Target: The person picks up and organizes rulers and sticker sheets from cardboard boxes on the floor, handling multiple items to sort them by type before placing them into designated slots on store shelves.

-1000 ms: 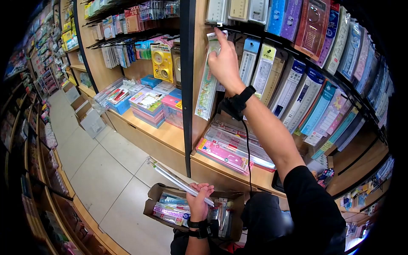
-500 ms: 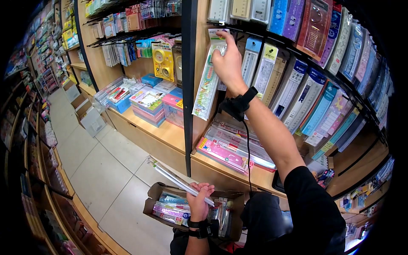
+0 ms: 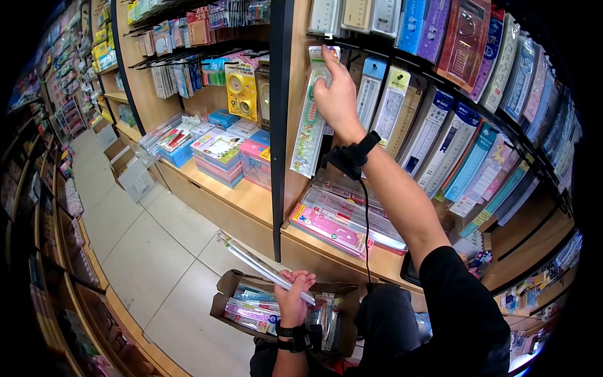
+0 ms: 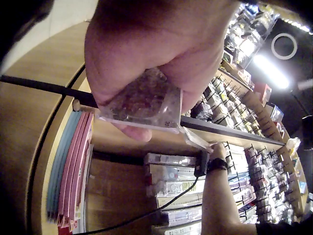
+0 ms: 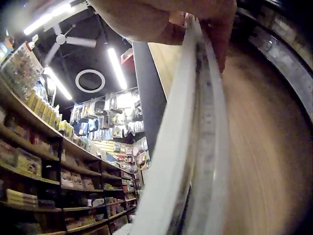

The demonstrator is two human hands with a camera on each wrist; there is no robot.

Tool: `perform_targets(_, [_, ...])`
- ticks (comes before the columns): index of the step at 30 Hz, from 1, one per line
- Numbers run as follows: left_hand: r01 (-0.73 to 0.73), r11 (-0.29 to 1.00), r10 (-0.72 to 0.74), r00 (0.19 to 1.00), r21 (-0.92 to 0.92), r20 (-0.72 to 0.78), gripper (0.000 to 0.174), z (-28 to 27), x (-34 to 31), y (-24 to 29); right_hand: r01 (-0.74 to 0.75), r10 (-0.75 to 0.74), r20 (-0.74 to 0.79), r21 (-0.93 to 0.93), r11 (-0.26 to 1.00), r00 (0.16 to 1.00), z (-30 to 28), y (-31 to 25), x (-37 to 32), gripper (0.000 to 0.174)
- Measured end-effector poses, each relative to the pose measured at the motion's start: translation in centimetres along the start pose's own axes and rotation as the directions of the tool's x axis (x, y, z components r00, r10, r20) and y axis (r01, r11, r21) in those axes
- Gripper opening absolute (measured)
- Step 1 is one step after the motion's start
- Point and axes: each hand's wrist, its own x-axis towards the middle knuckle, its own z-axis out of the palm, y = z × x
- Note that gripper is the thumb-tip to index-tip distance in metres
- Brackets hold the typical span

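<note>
In the head view the right hand (image 3: pixel 339 103) pinches the upper part of a clear ruler pack with green print (image 3: pixel 308 138), beside the wooden divider and below a hook rail. Its index finger points up along the pack's top. The right wrist view shows the hand (image 5: pixel 171 22) with white-edged packs (image 5: pixel 208 122) between thumb and fingers. Low over the carton, the left hand (image 3: pixel 294 300) grips a thin bundle of long clear packs (image 3: pixel 254 261), which slant out over the floor. Up close in the left wrist view, that hand (image 4: pixel 156 44) curls round the bundle's clear end (image 4: pixel 142 105).
Several ruler packs (image 3: pixel 440 138) hang right of the right hand. Flat packs (image 3: pixel 333 232) lie on the shelf below. An open carton (image 3: pixel 223 308) of packs stands under the left hand. A black cable (image 3: pixel 367 220) trails from the right wrist. A black post (image 3: pixel 277 125) stands left.
The green-printed pack shifted slightly left and up with the right hand, then back down and right. The right index finger, bent half a second ago, is straighter now. The left hand stayed still.
</note>
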Motion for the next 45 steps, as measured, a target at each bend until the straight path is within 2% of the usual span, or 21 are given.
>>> perform_targets(3, [-0.004,1.000,0.004,1.000,-0.009,0.012,0.026,-0.2,0.1,-0.1,0.062,-0.062,-0.025,0.006,0.998,0.998,0.1,0.3,0.0,0.059])
perform_targets(12, [-0.004,1.000,0.004,1.000,-0.010,0.006,0.026,0.1,-0.1,0.1,-0.016,0.017,0.047,-0.016,1.000,0.999,-0.1,0.7,-0.3,0.061])
perform_targets(16, [-0.002,1.000,0.002,1.000,-0.010,0.008,0.026,-0.1,-0.1,0.2,0.021,-0.020,-0.008,0.062,0.998,1.000,-0.1,0.2,0.2,0.061])
perform_targets(18, [-0.002,1.000,0.003,1.000,-0.013,0.004,0.026,0.0,-0.1,0.2,-0.181,0.167,0.096,0.159,0.971,0.981,-0.4,-0.3,0.5,0.059])
perform_targets(27, [-0.001,1.000,0.001,1.000,-0.017,-0.005,0.025,0.3,-0.2,0.5,-0.077,0.077,0.008,0.146,0.986,0.997,0.1,0.6,-0.3,0.057])
perform_targets(31, [0.002,1.000,-0.002,1.000,-0.012,-0.015,0.025,0.3,-0.2,0.4,-0.120,0.115,0.039,0.170,0.978,0.993,-0.4,-0.3,-0.2,0.054])
perform_targets(33, [0.000,1.000,0.000,1.000,-0.021,-0.014,0.026,0.2,-0.1,0.4,-0.199,0.188,0.067,0.255,0.946,0.980,-0.6,-1.0,-0.3,0.053])
perform_targets(34, [0.000,1.000,0.000,1.000,-0.021,-0.014,0.026,0.2,-0.1,0.3,-0.199,0.188,0.067,0.255,0.946,0.980,-0.4,-0.4,-0.3,0.053])
perform_targets(36, [0.004,1.000,-0.005,1.000,-0.022,-0.011,0.025,0.2,-0.1,0.3,-0.045,0.048,-0.015,0.149,0.988,0.999,0.4,1.3,-0.1,0.053])
perform_targets(40, [0.003,1.000,-0.003,1.000,-0.015,-0.009,0.025,0.3,-0.3,0.3,-0.010,0.012,-0.035,0.054,0.999,0.999,0.8,2.6,0.2,0.052])
perform_targets(42, [-0.002,1.000,0.002,1.000,-0.011,-0.012,0.025,0.4,-0.2,0.4,-0.235,0.234,0.023,0.127,0.964,0.972,1.0,3.0,0.2,0.057])
perform_targets(45, [0.003,1.000,-0.003,1.000,-0.002,-0.016,0.024,0.3,-0.2,0.4,-0.217,0.223,-0.056,0.096,0.971,0.973,1.3,2.9,-0.3,0.060])
